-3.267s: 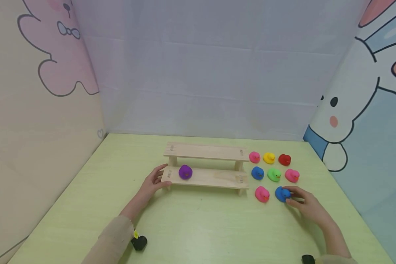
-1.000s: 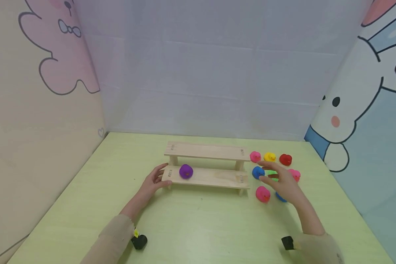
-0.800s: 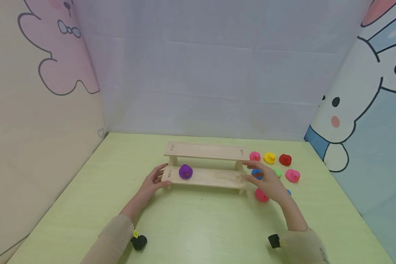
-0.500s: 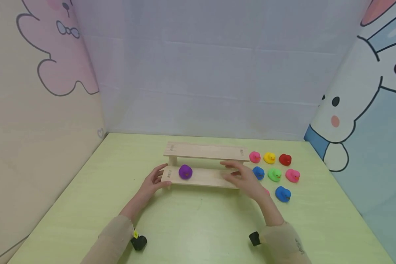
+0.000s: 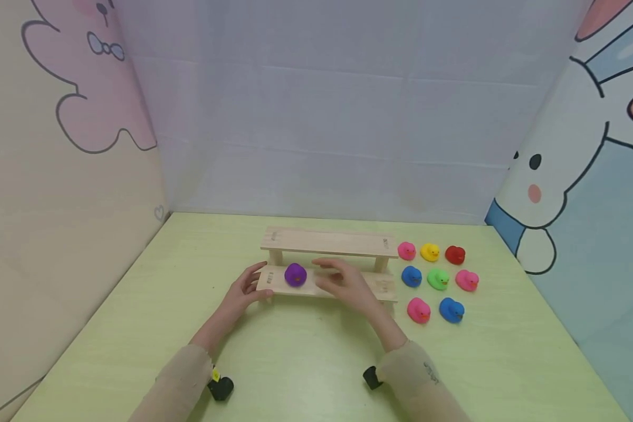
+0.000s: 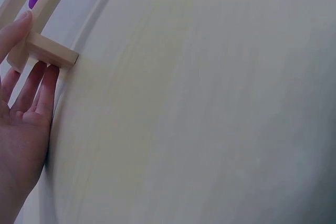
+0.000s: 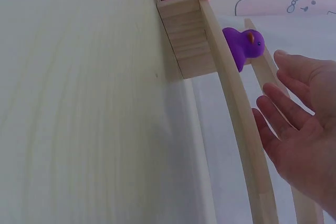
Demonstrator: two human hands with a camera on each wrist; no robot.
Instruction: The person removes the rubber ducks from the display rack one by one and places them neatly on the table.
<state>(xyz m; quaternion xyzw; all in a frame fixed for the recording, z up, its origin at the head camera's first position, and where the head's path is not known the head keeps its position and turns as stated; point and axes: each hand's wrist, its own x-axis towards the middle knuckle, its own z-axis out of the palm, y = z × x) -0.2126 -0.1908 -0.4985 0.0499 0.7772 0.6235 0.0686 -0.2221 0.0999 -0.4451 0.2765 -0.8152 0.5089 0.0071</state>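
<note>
A two-tier wooden shelf [image 5: 329,240] stands on the table. On the left part of its lower board sits a purple rubber duck [image 5: 295,275], its beak and head visible in the right wrist view. My left hand [image 5: 242,294] holds the left end of the lower board; in the left wrist view the thumb [image 6: 22,22] lies along the board edge and the fingers reach beside the leg. My right hand [image 5: 350,288] hovers over the lower board just right of the duck, fingers apart and nothing between them. The right wrist view shows its fingertips short of the purple duck [image 7: 242,45].
Right of the shelf, several rubber ducks stand in rows: pink [image 5: 407,251], yellow [image 5: 429,252] and red [image 5: 455,255] at the back, blue [image 5: 411,276], green [image 5: 438,279] and pink [image 5: 467,280] midway, pink [image 5: 419,310] and blue [image 5: 452,310] in front.
My right hand has let go of the front blue duck and swept left, over the other ducks and along the lower board, to beside the purple duck. My left hand stays at the shelf's end.
</note>
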